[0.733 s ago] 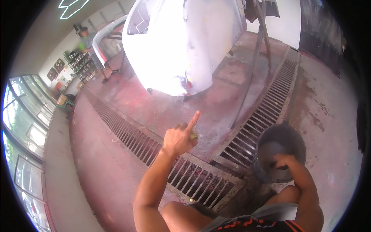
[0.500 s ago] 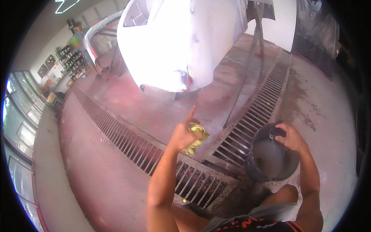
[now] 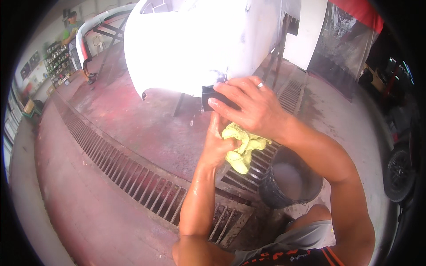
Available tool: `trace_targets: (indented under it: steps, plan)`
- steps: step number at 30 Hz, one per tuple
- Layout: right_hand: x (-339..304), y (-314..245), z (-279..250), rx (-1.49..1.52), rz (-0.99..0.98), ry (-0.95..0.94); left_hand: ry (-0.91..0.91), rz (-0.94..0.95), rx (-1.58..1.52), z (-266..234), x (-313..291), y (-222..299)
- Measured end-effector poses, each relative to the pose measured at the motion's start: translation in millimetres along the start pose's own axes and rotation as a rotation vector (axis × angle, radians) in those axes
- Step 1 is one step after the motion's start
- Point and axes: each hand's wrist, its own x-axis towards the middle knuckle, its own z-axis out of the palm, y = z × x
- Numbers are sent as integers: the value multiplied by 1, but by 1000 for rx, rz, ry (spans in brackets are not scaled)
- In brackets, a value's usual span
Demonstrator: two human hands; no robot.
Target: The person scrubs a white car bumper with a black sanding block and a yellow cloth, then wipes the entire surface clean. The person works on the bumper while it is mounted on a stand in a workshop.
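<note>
My left hand (image 3: 215,146) is closed around a crumpled yellow cloth (image 3: 241,162), its index finger stretched upward. Just above it, my right hand (image 3: 257,108) grips a flat, dark, rectangular sanding pad (image 3: 213,98) between thumb and fingers. Drops of water fall beneath the pad. Both hands are in front of a white car body panel (image 3: 168,53), which has a dark scuffed patch near its lower edge; the raised hands partly cover that edge. Whether the pad touches the panel cannot be seen. Below my right forearm stands a black bucket (image 3: 271,195) of cloudy water.
Floor grates (image 3: 128,170) run from the left and meet near the bucket. A metal stand (image 3: 278,53) supports the panel. Another person (image 3: 71,33) stands at the far left by a second panel on a stand. A wheel (image 3: 398,173) is at the right.
My right hand has left the bucket and risen up and left to the panel, now showing the dark pad in its grip. The left hand still holds the cloth.
</note>
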Motion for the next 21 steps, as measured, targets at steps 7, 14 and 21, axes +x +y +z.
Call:
trace_targets:
  steps: [7, 14, 21]
  plan:
    - [-1, 3, -12, -63, -21, -42, -141, -20, -276, -8, -1, 3]
    - [-5, 10, -26, -81, -35, -87, -386, -59, -516, -16, 2, -6]
    - [10, 14, -18, -62, -37, -69, -397, -43, -644, -10, 11, -12]
